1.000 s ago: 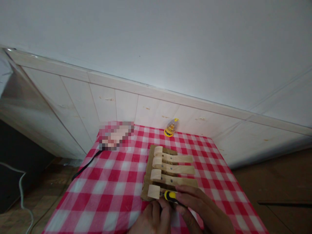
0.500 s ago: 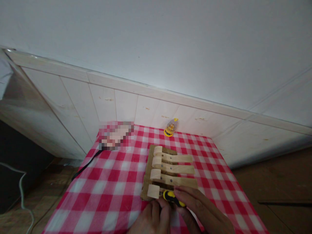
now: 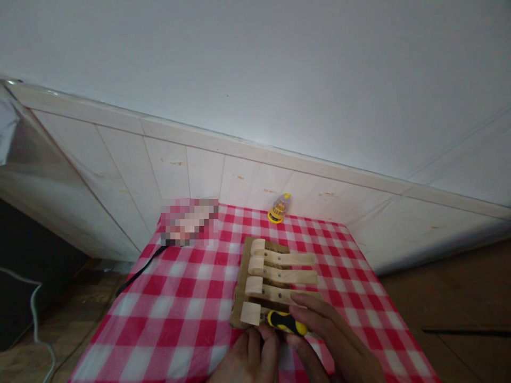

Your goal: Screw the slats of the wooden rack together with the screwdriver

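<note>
A screwdriver with a yellow-and-black handle (image 3: 286, 323) lies nearly level over the nearest wooden strip, its tip toward a screw by the square block. My right hand (image 3: 333, 335) is around the handle's end, thumb below and fingers above, the forefinger stretched somewhat off it. With bent fingers, my left hand (image 3: 255, 351) grips the near edge of the brown board (image 3: 239, 298); its fingertips are partly hidden. Several pale wooden strips (image 3: 289, 276) lie across that board, each with a pale block (image 3: 250, 314) at its left end and dark screws.
Behind the board, by the wall, stands a clear, yellow-based case of screwdriver bits (image 3: 280, 208). At the back left is a blurred-out object (image 3: 189, 222) with a black strap (image 3: 143, 268). A red-and-white checked cloth (image 3: 179, 308) covers the table, which meets the panelled wall (image 3: 205, 173).
My right hand's fingers have lifted and spread a little away from the handle, and the handle has shifted slightly right. My left hand stays at the board's edge.
</note>
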The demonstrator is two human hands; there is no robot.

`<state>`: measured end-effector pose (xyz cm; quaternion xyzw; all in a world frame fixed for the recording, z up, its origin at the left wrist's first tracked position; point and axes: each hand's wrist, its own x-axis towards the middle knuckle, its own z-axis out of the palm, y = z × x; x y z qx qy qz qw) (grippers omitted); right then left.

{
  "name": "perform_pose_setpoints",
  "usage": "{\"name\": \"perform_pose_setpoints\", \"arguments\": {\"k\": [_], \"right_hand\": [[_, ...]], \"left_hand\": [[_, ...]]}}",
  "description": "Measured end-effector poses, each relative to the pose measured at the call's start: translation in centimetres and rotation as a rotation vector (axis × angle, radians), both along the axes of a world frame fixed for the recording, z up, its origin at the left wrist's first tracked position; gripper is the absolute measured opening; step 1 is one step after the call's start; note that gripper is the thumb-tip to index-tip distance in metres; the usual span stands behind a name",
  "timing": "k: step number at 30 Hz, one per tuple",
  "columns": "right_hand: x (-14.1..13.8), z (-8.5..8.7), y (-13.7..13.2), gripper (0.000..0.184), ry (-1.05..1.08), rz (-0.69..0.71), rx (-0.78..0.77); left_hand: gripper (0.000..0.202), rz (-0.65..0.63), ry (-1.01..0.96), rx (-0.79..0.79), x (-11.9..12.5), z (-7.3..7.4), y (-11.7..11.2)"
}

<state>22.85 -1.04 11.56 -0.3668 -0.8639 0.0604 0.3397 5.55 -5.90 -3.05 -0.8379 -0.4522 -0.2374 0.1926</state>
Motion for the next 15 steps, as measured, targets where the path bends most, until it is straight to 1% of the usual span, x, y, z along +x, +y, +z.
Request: {"name": "perform_pose_setpoints", "arguments": {"k": [4,7,11,13,15], "right_hand": [[0.09,0.19,0.14,0.027,-0.006,0.075,-0.039],[0.22,0.31,0.21,0.03,-0.026,0.105,-0.031],[0.49,0.42,0.16,0.038,-0.071,0.124,-0.013],[0.59,0.46,0.1,0.039,-0.084,0.116,-0.008],[0.63,0.46,0.04,0.036,-0.083,0.08,0.006]], "left_hand": [[0.028,-0.007,0.018,-0.021,-0.17,-0.1,-0.05],[0.027,-0.01,0.027,-0.026,-0.2,-0.15,-0.07],[0.026,-0.018,0.014,-0.051,-0.13,-0.12,-0.09],[0.025,-0.01,-0.007,-0.061,-0.11,-0.09,-0.11],[0.025,-0.003,-0.013,-0.052,-0.11,-0.07,-0.12]]}}
